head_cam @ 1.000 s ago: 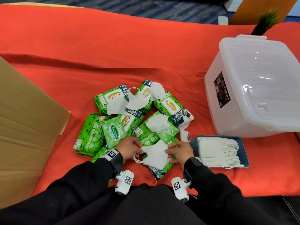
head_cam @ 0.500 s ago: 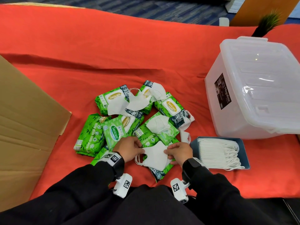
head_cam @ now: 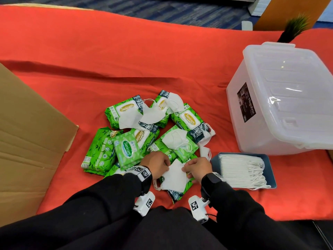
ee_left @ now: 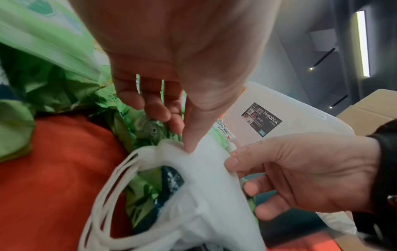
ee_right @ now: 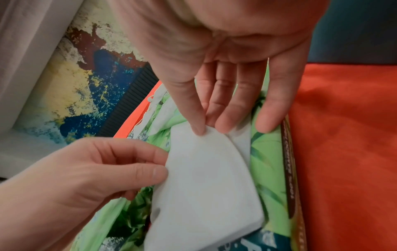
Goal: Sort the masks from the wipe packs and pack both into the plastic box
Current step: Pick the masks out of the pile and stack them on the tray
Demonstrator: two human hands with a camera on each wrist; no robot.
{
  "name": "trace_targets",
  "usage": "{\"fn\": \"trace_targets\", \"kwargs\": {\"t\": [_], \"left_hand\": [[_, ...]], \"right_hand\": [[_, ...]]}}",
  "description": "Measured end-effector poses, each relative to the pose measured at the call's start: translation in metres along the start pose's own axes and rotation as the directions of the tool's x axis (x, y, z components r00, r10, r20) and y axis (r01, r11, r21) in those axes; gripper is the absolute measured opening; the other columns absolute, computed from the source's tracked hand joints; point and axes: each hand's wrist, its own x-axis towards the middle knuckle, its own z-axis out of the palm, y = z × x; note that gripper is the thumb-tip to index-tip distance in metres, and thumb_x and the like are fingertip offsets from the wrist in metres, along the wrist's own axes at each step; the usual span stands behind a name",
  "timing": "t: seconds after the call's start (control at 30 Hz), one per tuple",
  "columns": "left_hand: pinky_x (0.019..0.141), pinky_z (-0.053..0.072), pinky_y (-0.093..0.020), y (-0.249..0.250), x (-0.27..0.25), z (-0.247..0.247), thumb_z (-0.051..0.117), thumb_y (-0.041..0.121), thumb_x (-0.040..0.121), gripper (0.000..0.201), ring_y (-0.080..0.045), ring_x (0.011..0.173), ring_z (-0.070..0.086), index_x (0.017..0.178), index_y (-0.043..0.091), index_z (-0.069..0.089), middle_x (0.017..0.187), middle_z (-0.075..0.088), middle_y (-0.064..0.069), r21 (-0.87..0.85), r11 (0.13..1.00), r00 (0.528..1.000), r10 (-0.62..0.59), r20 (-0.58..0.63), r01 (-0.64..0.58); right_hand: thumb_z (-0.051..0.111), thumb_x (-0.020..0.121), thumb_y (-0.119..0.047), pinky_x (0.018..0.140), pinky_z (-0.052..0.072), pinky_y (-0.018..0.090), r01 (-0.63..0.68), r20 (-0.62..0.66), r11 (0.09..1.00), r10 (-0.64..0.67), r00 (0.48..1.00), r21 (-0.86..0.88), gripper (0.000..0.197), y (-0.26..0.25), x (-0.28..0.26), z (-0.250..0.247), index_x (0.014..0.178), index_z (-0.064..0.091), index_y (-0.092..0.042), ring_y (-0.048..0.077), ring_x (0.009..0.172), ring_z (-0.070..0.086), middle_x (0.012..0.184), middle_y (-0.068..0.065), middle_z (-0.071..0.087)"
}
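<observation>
Left hand [head_cam: 158, 166] and right hand [head_cam: 197, 167] both pinching one folded white mask [head_cam: 173, 177], thumb and fingertips closed on opposite edges, ear loops dangling off its left side. Held low over the near edge of a heap of green wipe packs [head_cam: 126, 152] on the desk, draped in an orange-red cloth [head_cam: 90, 60] with a long crease running across it. More loose masks [head_cam: 175, 139] scattered over the heap. Just right of the hands, a shallow blue tray [head_cam: 270, 170] stacked with flat white masks, loops trailing toward the near side. Beyond the tray, near it, the translucent plastic box [head_cam: 281, 98], lid on, dark label on its side facing the heap. At the left edge of the desk, a large sheet of brown cardboard [head_cam: 27, 141] lying over the cloth. Past the far edge, dark blue patterned carpet [head_cam: 162, 8], a spiky green plant [head_cam: 295, 26] behind the box, and an orange panel [head_cam: 288, 9] at the top right. Black sleeves [head_cam: 108, 195] on both arms, with white tagged camera mounts at the wrists.
</observation>
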Motion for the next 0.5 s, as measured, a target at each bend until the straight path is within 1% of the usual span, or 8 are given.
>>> {"fn": "trace_targets", "kwargs": {"t": [0.07, 0.13, 0.2, 0.27, 0.3, 0.37, 0.43, 0.5], "left_hand": [[0.068, 0.043, -0.020, 0.000, 0.001, 0.000, 0.069, 0.025, 0.081, 0.013, -0.010, 0.083, 0.064, 0.090, 0.030, 0.077, 0.082, 0.065, 0.015, -0.028, 1.000, 1.000, 0.001, 0.009, -0.001], [0.073, 0.051, -0.023, -0.001, 0.004, -0.002, 0.068, 0.028, 0.082, 0.013, -0.011, 0.086, 0.067, 0.089, 0.027, 0.078, 0.086, 0.073, 0.011, -0.072, 0.997, 1.000, 0.009, -0.003, -0.009], [0.077, 0.055, -0.027, -0.003, 0.010, -0.008, 0.068, 0.031, 0.084, 0.013, -0.013, 0.087, 0.069, 0.090, 0.026, 0.079, 0.089, 0.076, 0.008, -0.138, 0.990, 0.998, -0.019, -0.062, 0.010], [0.077, 0.055, -0.028, -0.008, 0.020, -0.021, 0.069, 0.034, 0.086, 0.013, -0.015, 0.087, 0.069, 0.092, 0.026, 0.077, 0.089, 0.075, 0.008, -0.197, 0.979, 0.986, -0.072, -0.152, 0.041], [0.077, 0.054, -0.029, -0.011, 0.026, -0.028, 0.070, 0.035, 0.087, 0.013, -0.016, 0.086, 0.068, 0.093, 0.025, 0.076, 0.088, 0.074, 0.007, -0.232, 0.971, 0.975, -0.102, -0.196, 0.055], [0.076, 0.051, -0.028, -0.015, 0.041, -0.041, 0.072, 0.036, 0.087, 0.015, -0.018, 0.087, 0.066, 0.094, 0.023, 0.073, 0.089, 0.071, 0.005, -0.305, 0.949, 0.955, -0.161, -0.248, 0.081], [0.077, 0.047, -0.029, -0.016, 0.056, -0.046, 0.074, 0.041, 0.085, 0.022, -0.017, 0.089, 0.062, 0.096, 0.023, 0.069, 0.094, 0.069, 0.004, -0.345, 0.928, 0.937, -0.240, -0.255, 0.144], [0.076, 0.043, -0.030, -0.015, 0.067, -0.042, 0.077, 0.047, 0.081, 0.031, -0.018, 0.090, 0.059, 0.099, 0.025, 0.065, 0.099, 0.067, 0.004, -0.364, 0.908, 0.919, -0.308, -0.245, 0.207]], "right_hand": [[0.085, 0.074, -0.010, 0.047, 0.053, 0.030, -0.004, 0.006, 1.000, 0.004, 1.000, 0.007, 0.014, 0.000, 0.001, -0.005, 0.081, 0.074, -0.006, 0.020, 0.053, 0.066, 0.062, 0.007, 0.070], [0.085, 0.074, -0.011, 0.046, 0.054, 0.030, -0.003, 0.014, 1.000, 0.003, 1.000, -0.022, 0.015, 0.001, 0.001, -0.010, 0.081, 0.072, -0.008, 0.018, 0.054, 0.067, 0.066, 0.008, 0.072], [0.086, 0.074, -0.015, 0.044, 0.052, 0.030, -0.006, 0.031, 0.999, 0.007, 0.999, -0.047, 0.019, -0.002, 0.002, -0.016, 0.080, 0.069, -0.010, 0.018, 0.053, 0.066, 0.071, 0.008, 0.074], [0.087, 0.074, -0.015, 0.044, 0.051, 0.030, 0.021, 0.042, 0.999, -0.019, 0.999, -0.042, 0.024, -0.008, 0.006, -0.022, 0.078, 0.064, -0.011, 0.019, 0.050, 0.061, 0.067, 0.008, 0.070], [0.087, 0.074, -0.016, 0.044, 0.051, 0.030, 0.053, 0.036, 0.998, -0.051, 0.998, -0.034, 0.026, -0.014, 0.009, -0.025, 0.078, 0.062, -0.011, 0.020, 0.050, 0.060, 0.063, 0.008, 0.067], [0.084, 0.078, -0.018, 0.045, 0.051, 0.031, 0.135, -0.024, 0.990, -0.136, 0.990, -0.048, 0.022, -0.032, 0.018, -0.031, 0.079, 0.064, -0.009, 0.020, 0.051, 0.061, 0.062, 0.007, 0.066], [0.079, 0.082, -0.019, 0.050, 0.056, 0.038, 0.223, -0.100, 0.971, -0.231, 0.968, -0.085, 0.013, -0.053, 0.030, -0.034, 0.078, 0.067, -0.014, 0.024, 0.056, 0.065, 0.065, 0.006, 0.069], [0.077, 0.082, -0.020, 0.063, 0.061, 0.047, 0.278, -0.145, 0.951, -0.297, 0.944, -0.135, 0.010, -0.074, 0.044, -0.033, 0.077, 0.068, -0.019, 0.029, 0.063, 0.071, 0.069, 0.006, 0.072]]}}
